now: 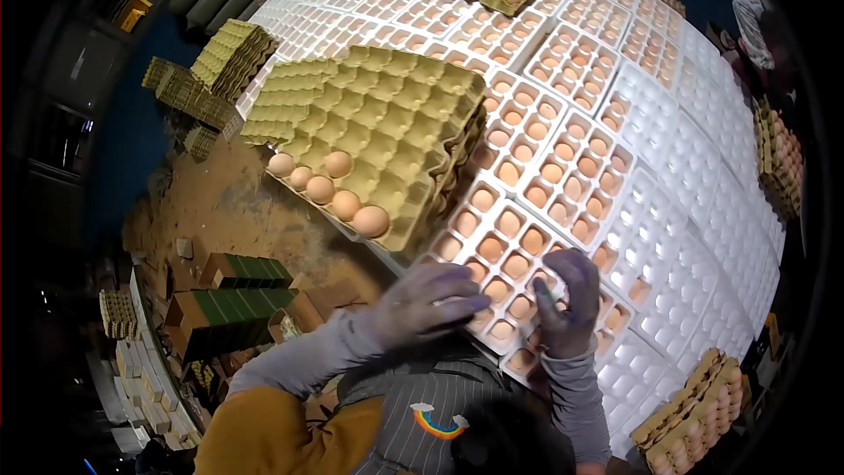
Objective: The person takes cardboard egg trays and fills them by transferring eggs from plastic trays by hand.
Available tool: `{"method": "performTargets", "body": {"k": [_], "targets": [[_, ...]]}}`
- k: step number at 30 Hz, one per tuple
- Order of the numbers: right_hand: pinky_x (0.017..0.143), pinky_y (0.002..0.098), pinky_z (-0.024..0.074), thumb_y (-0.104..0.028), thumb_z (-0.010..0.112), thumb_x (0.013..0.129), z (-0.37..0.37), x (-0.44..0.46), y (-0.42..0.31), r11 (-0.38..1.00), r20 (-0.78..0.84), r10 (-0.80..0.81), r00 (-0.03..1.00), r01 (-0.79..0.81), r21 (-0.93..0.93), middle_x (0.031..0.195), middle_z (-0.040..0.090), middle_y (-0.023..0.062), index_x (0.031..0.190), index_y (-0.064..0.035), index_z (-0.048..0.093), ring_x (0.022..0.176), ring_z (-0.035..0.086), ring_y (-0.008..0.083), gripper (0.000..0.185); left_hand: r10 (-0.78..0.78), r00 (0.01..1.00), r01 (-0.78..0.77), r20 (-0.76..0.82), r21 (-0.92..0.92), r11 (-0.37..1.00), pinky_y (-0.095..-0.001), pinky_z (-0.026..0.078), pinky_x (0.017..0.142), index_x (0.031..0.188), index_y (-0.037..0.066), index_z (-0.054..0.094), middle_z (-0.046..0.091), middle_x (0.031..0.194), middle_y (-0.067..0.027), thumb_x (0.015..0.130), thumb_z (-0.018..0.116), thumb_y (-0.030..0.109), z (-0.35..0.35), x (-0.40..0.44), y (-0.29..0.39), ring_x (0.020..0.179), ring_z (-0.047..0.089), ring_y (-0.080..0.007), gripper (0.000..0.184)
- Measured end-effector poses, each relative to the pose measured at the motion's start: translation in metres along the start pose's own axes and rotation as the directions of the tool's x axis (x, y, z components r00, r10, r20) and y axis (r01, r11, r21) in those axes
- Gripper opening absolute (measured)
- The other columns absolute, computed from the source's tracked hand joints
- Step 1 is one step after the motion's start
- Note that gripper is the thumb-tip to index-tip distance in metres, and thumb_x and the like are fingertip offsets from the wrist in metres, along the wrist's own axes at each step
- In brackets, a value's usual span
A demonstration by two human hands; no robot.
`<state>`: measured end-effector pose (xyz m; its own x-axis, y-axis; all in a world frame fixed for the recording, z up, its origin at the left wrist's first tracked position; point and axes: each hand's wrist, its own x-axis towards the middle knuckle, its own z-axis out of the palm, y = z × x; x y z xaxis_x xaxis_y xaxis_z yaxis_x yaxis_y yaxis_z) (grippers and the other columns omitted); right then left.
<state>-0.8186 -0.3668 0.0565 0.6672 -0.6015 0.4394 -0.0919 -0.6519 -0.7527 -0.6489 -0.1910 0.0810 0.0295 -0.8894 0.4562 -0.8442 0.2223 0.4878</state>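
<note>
Before me lies a white foam tray (510,202) whose cells hold brown eggs (491,249). My left hand (426,303), in a thin glove, reaches over its left edge with the fingers stretched toward the eggs. Above its right side is my gloved right hand (570,303), thumb and fingers apart around an egg in its cell; I cannot tell whether they touch it. Neither hand visibly lifts an egg. Just beyond my left hand, a stack of pulp egg trays (378,114) carries several eggs (346,205) along its near-left edge.
More foam trays (668,149) cover the table, some filled with eggs. Pulp trays with eggs (690,418) stand at the near right, and others (778,158) at the right edge. Stacked pulp trays (230,57) stand at the left. Green-topped cartons (233,317) sit on the floor.
</note>
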Motion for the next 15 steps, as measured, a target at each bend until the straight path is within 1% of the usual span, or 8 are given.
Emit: {"method": "performTargets", "body": {"k": [2, 4, 8, 11, 12, 13, 14, 15], "targets": [[0.094, 0.0432, 0.0476, -0.012, 0.078, 0.075, 0.041, 0.029, -0.039, 0.973, 0.180, -0.229, 0.957, 0.226, 0.035, 0.108, 0.062, 0.0095, 0.112, -0.0066, 0.063, 0.107, 0.057, 0.0303, 0.040, -0.089, 0.988, 0.121, -0.129, 0.267, 0.956, -0.0436, 0.052, 0.091, 0.115, 0.006, 0.065, 0.066, 0.108, -0.0110, 0.079, 0.077, 0.011, -0.066, -0.037, -0.038, 0.104, 0.063, -0.0322, 0.038], [0.097, 0.0439, 0.0451, -0.018, 0.078, 0.075, 0.087, 0.045, -0.066, 0.955, 0.254, -0.289, 0.923, 0.295, 0.015, 0.108, 0.059, 0.0086, 0.116, -0.0087, 0.060, 0.107, 0.054, 0.0297, 0.046, -0.336, 0.903, 0.423, -0.268, 0.419, 0.803, -0.0435, 0.045, 0.102, 0.123, 0.005, 0.062, 0.062, 0.119, -0.0152, 0.077, 0.078, 0.004, -0.130, -0.067, -0.073, 0.121, 0.055, -0.0358, 0.049], [0.103, 0.0440, 0.0429, -0.022, 0.079, 0.075, 0.157, 0.067, -0.102, 0.915, 0.385, -0.255, 0.887, 0.350, -0.201, 0.109, 0.064, 0.0080, 0.118, -0.0103, 0.063, 0.104, 0.059, 0.0289, 0.048, -0.442, 0.897, 0.337, 0.017, 0.621, 0.708, -0.0490, 0.038, 0.110, 0.135, 0.012, 0.057, 0.057, 0.136, -0.0084, 0.077, 0.079, 0.032, -0.218, -0.093, -0.160, 0.135, 0.044, -0.0366, 0.065], [0.102, 0.0448, 0.0461, -0.017, 0.081, 0.072, 0.156, 0.072, -0.098, 0.985, 0.352, -0.142, 0.925, 0.169, -0.045, 0.103, 0.066, 0.0094, 0.121, -0.0075, 0.061, 0.100, 0.063, 0.0288, 0.054, -0.361, 0.897, 0.173, 0.257, 0.548, 0.818, -0.0492, 0.039, 0.109, 0.131, 0.015, 0.060, 0.058, 0.135, -0.0058, 0.071, 0.079, 0.040, -0.241, -0.091, -0.193, 0.131, 0.047, -0.0347, 0.067], [0.066, 0.0348, 0.0530, -0.016, 0.078, 0.076, 0.154, 0.076, -0.101, 0.995, 0.250, -0.089, 0.964, 0.073, 0.071, 0.092, 0.058, 0.0095, 0.116, -0.0067, 0.061, 0.076, 0.060, 0.0255, 0.045, -0.352, 0.900, 0.174, 0.259, 0.527, 0.832, -0.0492, 0.039, 0.109, 0.131, 0.015, 0.060, 0.058, 0.135, -0.0058, 0.071, 0.079, 0.040, -0.245, -0.093, -0.203, 0.131, 0.047, -0.0347, 0.067], [0.062, 0.0315, 0.0523, -0.019, 0.078, 0.078, 0.147, 0.083, -0.111, 0.818, 0.297, 0.235, 0.926, -0.353, 0.455, 0.090, 0.058, 0.0102, 0.117, -0.0073, 0.061, 0.074, 0.062, 0.0243, 0.044, -0.306, 0.904, 0.154, 0.299, 0.440, 0.885, -0.0490, 0.040, 0.109, 0.128, 0.014, 0.061, 0.059, 0.133, -0.0053, 0.070, 0.078, 0.042, -0.246, -0.096, -0.212, 0.129, 0.049, -0.0343, 0.066], [0.058, 0.0283, 0.0515, -0.023, 0.077, 0.081, 0.138, 0.092, -0.124, 0.344, 0.450, 0.470, 0.759, -0.627, 0.699, 0.089, 0.059, 0.0108, 0.118, -0.0078, 0.060, 0.072, 0.063, 0.0232, 0.043, -0.257, 0.908, 0.134, 0.332, 0.352, 0.926, -0.0489, 0.041, 0.108, 0.125, 0.013, 0.062, 0.059, 0.132, -0.0049, 0.069, 0.077, 0.044, -0.246, -0.097, -0.216, 0.126, 0.052, -0.0338, 0.065], [0.057, 0.0269, 0.0519, -0.028, 0.072, 0.087, 0.136, 0.102, -0.134, 0.407, 0.444, 0.437, 0.782, -0.612, 0.678, 0.093, 0.060, 0.0115, 0.116, -0.0059, 0.057, 0.071, 0.064, 0.0228, 0.039, -0.253, 0.931, 0.175, 0.265, 0.285, 0.942, -0.0458, 0.043, 0.106, 0.116, 0.009, 0.065, 0.063, 0.121, -0.0066, 0.078, 0.076, 0.035, -0.247, -0.096, -0.213, 0.119, 0.056, -0.0303, 0.047]]}}
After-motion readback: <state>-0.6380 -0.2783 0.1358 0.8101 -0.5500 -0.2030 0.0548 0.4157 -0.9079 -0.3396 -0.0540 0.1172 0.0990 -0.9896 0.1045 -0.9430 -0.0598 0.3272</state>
